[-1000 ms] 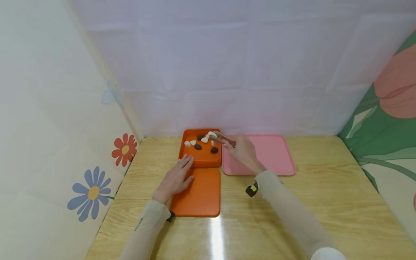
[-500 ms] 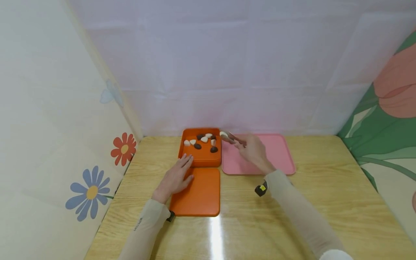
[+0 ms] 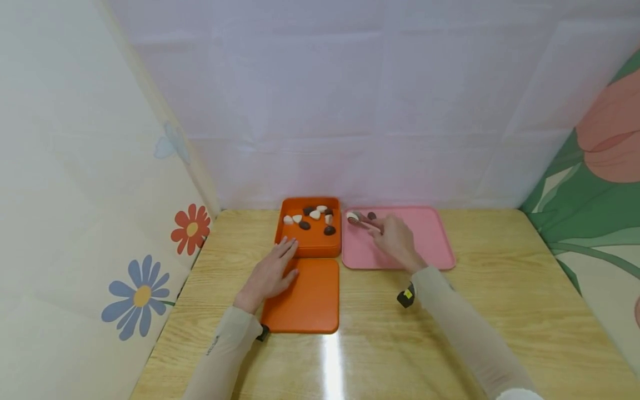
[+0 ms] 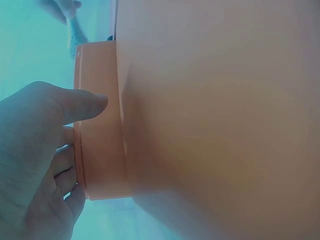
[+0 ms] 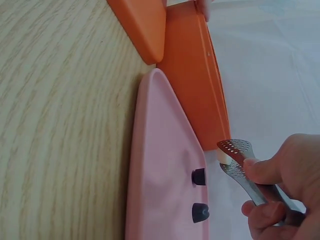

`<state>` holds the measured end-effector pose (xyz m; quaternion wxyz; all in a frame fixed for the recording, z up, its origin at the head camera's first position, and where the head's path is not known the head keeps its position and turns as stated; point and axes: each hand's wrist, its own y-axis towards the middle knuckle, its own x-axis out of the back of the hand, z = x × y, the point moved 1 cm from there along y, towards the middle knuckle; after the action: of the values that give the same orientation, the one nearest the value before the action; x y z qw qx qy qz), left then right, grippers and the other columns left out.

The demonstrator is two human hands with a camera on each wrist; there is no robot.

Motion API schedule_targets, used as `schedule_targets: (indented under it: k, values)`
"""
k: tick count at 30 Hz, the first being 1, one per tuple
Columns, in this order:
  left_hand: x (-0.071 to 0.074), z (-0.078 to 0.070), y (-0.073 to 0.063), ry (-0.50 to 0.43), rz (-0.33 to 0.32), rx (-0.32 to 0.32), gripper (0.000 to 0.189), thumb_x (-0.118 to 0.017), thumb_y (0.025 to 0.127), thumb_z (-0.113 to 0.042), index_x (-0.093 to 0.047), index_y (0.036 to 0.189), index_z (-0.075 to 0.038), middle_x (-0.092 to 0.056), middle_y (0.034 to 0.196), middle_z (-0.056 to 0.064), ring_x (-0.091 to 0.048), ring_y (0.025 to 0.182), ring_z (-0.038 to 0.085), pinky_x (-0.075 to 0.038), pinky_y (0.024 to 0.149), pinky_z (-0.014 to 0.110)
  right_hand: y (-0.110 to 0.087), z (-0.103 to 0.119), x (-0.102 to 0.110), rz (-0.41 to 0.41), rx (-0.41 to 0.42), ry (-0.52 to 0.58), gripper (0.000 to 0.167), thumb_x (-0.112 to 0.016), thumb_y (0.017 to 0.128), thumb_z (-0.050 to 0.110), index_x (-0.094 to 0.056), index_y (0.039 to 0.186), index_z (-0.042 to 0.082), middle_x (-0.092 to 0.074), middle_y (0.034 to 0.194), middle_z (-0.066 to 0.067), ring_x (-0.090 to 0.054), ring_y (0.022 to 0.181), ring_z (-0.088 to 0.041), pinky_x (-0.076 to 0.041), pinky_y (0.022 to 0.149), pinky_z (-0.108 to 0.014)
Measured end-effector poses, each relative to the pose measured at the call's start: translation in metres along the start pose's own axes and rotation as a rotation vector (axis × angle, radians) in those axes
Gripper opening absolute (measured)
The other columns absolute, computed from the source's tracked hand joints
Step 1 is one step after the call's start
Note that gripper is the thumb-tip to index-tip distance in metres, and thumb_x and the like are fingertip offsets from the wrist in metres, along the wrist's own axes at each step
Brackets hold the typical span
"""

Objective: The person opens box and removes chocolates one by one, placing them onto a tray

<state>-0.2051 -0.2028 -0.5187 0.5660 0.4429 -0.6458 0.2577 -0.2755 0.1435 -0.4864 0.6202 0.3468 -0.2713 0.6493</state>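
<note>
My right hand grips metal tongs with perforated tips over the left part of the pink tray. Between the tips sits a white piece, like a small chocolate. Two dark pieces stand on that tray in the right wrist view, the nearer a dark cone-like piece; the head view shows one dark piece beyond the hand. My left hand rests with fingers extended at the near left corner of the orange box. Several white and dark pieces lie inside the box.
A flat orange lid lies in front of the box, partly under the left hand. The wooden table ends against a pale cloth backdrop close behind box and tray.
My right hand has carried the tongs and white piece rightward from over the box to over the pink tray. A dark piece on the tray has come into view. The left hand stays put.
</note>
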Motion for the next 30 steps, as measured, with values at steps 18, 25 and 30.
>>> schedule_targets:
  k: [18, 25, 30]
  values:
    - [0.001, -0.001, -0.001, -0.007, -0.01, -0.004, 0.074, -0.074, 0.102, -0.022, -0.041, 0.162, 0.003, -0.04, 0.169, 0.022, -0.031, 0.161, 0.04, -0.036, 0.126, 0.057, -0.003, -0.014, -0.012, 0.004, -0.035, -0.021, 0.038, -0.08, 0.096, 0.024, -0.077, 0.133, 0.016, -0.077, 0.095, -0.013, -0.046, 0.054, -0.011, -0.036, 0.043, -0.023]
    - [0.002, -0.001, 0.0, -0.013, 0.013, 0.007, 0.073, -0.073, 0.104, -0.023, -0.039, 0.163, 0.002, -0.038, 0.17, 0.02, -0.029, 0.161, 0.039, -0.034, 0.127, 0.056, -0.005, -0.016, -0.015, 0.008, -0.039, -0.037, 0.037, -0.079, 0.097, 0.024, -0.077, 0.132, 0.013, -0.074, 0.107, -0.016, -0.047, 0.054, -0.01, -0.038, 0.042, -0.022]
    - [0.002, 0.0, -0.001, -0.016, 0.008, 0.007, 0.073, -0.073, 0.103, -0.023, -0.04, 0.163, 0.002, -0.039, 0.17, 0.021, -0.03, 0.161, 0.039, -0.035, 0.126, 0.057, -0.005, -0.017, -0.018, -0.013, -0.026, -0.075, 0.039, -0.08, 0.096, 0.026, -0.076, 0.133, 0.013, -0.072, 0.107, -0.017, -0.05, 0.057, -0.012, -0.042, 0.043, -0.024]
